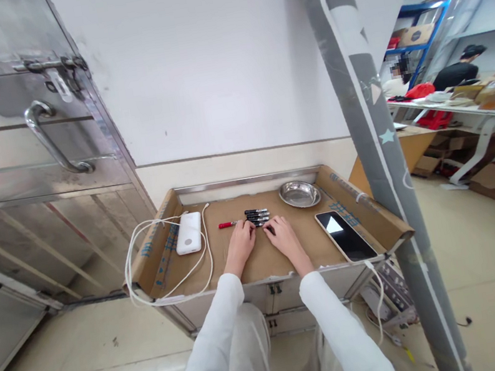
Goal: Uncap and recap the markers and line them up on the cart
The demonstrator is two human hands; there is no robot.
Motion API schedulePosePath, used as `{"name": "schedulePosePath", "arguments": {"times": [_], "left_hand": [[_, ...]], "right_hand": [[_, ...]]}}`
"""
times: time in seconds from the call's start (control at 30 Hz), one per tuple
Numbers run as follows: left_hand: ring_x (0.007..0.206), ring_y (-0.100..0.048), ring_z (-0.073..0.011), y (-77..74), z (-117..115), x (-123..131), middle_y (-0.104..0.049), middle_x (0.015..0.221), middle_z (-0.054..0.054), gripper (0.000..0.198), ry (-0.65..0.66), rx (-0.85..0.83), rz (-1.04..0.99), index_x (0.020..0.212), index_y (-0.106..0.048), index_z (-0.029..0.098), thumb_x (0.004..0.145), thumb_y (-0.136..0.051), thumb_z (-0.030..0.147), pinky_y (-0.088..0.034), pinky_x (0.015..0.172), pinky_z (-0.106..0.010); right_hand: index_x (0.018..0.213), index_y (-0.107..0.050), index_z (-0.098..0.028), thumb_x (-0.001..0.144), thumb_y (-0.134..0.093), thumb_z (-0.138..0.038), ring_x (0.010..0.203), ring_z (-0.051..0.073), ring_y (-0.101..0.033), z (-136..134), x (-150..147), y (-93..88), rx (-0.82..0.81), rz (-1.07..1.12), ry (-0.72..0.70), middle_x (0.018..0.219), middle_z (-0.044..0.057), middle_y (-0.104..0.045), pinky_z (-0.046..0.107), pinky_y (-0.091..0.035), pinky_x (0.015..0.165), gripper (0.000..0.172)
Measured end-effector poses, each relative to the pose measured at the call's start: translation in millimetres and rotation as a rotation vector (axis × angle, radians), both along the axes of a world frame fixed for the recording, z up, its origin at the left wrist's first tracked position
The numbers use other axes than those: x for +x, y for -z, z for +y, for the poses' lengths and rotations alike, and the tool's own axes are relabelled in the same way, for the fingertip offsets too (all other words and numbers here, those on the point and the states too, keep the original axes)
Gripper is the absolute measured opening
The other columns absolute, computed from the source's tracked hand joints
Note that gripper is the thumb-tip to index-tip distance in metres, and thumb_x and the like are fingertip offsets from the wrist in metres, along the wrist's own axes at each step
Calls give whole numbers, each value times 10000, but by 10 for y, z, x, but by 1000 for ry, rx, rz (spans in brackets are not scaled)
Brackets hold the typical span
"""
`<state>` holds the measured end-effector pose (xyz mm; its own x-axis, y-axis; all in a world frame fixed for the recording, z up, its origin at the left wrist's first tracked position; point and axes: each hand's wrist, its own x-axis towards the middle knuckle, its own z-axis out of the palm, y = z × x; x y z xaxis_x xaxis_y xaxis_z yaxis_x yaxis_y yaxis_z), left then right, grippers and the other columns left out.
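Several black pens [257, 214] lie side by side on the cardboard-lined tabletop [283, 255]. A red pen [225, 224] lies just to their left. My left hand [242, 240] rests on the cardboard with its fingers curled at the near end of the black pens. My right hand [282, 235] lies beside it, fingertips pinched on a small dark object I cannot make out. Both sleeves are white.
A white power bank [188, 232] with a looping white cable [148, 272] lies left. A metal dish [299, 194] sits at the back right, a phone [345, 235] near the right edge. A grey rolled mat [370, 127] leans right; a steel cabinet [33, 152] stands left. People work at distant tables.
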<state>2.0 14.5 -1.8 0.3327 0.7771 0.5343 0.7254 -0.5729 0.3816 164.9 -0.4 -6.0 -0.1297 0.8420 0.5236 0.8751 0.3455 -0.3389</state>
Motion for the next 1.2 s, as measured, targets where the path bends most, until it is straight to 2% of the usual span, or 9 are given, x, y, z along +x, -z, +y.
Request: {"name": "schedulePosePath", "arguments": {"times": [0.23,0.4,0.63,1.07,1.2], "left_hand": [[871,-551,-180,-27,13,-12,-546,898,-44,103,24,-56,-35,880,-543,192,858,-473,121,-463,867,-357],[863,-556,-179,-33,23,-20,-555,894,-50,75,43,-78,-66,863,-565,183,862,-499,147,-465,868,-350],[856,-573,-159,18,47,-31,-540,916,-39,82,85,-109,-112,884,-585,189,865,-508,166,-477,862,-327],[846,-582,-156,-3,44,-20,-544,936,-39,99,130,-140,-112,891,-595,197,867,-501,176,-488,845,-319],[849,-581,-162,-3,53,-17,-551,942,-42,100,142,-160,-125,902,-591,195,864,-500,175,-487,847,-334]], "right_hand": [[890,-650,-220,754,-418,-11,900,188,-503,-42,16,-63,-69,22,-20,898,47,-583,297,-371,802,341],[850,-664,-243,808,-461,-95,883,187,-500,-74,18,-92,-77,35,-22,905,39,-583,305,-359,792,254],[892,-644,-232,838,-523,-201,935,201,-503,-77,-3,-77,-65,27,19,925,45,-583,319,-352,828,137],[914,-632,-211,902,-476,-247,907,195,-521,-9,32,4,-43,-7,30,913,56,-592,303,-370,803,161],[940,-636,-219,894,-495,-254,903,192,-529,-6,25,-6,-44,-3,-27,915,51,-602,309,-385,812,152]]}}
